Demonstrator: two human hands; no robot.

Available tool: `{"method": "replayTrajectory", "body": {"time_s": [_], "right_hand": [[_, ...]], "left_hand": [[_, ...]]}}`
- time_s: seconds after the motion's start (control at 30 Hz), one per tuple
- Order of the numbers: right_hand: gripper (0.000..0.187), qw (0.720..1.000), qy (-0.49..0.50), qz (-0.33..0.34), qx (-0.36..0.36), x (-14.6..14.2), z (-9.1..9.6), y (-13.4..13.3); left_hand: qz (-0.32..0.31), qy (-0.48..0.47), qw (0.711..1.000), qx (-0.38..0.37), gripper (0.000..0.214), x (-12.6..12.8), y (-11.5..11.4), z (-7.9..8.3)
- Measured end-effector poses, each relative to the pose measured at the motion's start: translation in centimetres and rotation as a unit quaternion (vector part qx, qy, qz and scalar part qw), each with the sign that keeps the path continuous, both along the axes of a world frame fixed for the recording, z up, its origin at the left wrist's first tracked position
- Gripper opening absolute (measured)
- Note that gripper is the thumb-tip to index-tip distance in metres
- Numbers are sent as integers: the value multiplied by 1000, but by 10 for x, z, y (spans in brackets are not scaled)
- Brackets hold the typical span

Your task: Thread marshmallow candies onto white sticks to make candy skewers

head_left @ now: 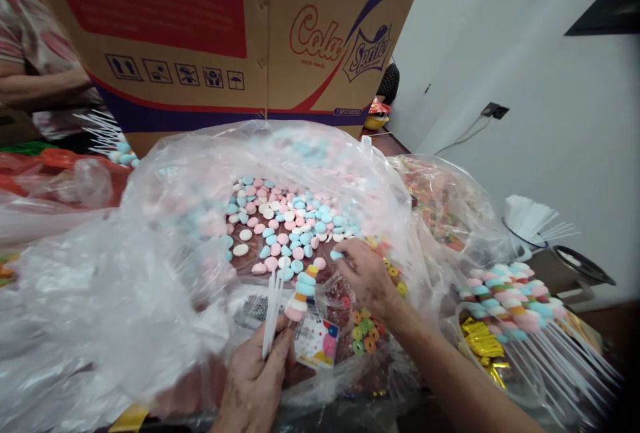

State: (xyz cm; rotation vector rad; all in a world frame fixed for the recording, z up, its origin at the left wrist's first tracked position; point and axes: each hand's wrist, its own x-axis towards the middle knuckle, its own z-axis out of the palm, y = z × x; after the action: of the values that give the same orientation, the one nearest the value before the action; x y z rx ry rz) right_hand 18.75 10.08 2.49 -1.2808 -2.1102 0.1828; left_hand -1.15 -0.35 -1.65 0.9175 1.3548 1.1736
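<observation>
My left hand [263, 373] is closed round several white sticks [271, 313] and a candy skewer [301, 294], threaded with pink, orange, blue and yellow pieces and held upright. A blue candy [337, 255] sits between the fingertips of my right hand [367, 276], at the right edge of the candy pile. That pile of pink, blue and white candies [283, 239] lies inside an opened clear plastic bag [185, 173]. Colourful ring gummies [367, 333] lie below my right wrist. Beneath the skewer is a printed card [317, 343] with coloured dots.
A large cardboard box [200, 33] stands behind the bag. Finished candy skewers [515, 299], gold twist ties [483, 339] in a clear container and a cup of white sticks [530, 219] are at right. A person's arm [45, 86] shows at upper left.
</observation>
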Motion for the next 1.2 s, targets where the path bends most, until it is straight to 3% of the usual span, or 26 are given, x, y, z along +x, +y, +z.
{"method": "replayTrajectory", "body": {"time_s": [0.13,0.37,0.6,0.7,0.8,0.97,1.03,1.1,1.13,1.2], "right_hand": [[16,997,10,-35,-74,-9,1,9],[14,992,-85,-27,-93,-23,-19,10],[15,996,-33,-41,-71,-17,-20,12],[14,994,-79,-31,-71,-19,-21,10],[15,989,-139,-26,-46,-24,-26,7],[22,983,-181,9,-2,-30,-33,6],[21,992,-118,-1,-39,-27,-31,8],[15,992,30,-40,-113,-23,-25,11],[10,977,132,-59,-159,-20,-21,11],[9,903,337,-67,-259,-15,-9,9]], "left_hand": [[8,-31,999,-2,35,1,0,2],[4,15,1000,14,43,-2,0,-6],[8,-38,999,-15,42,1,-1,-2],[9,-35,999,-14,46,-1,0,-3],[-36,-22,999,-26,49,-7,1,-6],[-77,-1,997,-23,37,-11,1,-8],[-60,22,998,5,32,-8,1,-7],[-47,43,998,21,31,-5,1,-4],[-46,51,997,24,30,-4,1,-1],[-47,68,996,25,28,-2,1,5]]}}
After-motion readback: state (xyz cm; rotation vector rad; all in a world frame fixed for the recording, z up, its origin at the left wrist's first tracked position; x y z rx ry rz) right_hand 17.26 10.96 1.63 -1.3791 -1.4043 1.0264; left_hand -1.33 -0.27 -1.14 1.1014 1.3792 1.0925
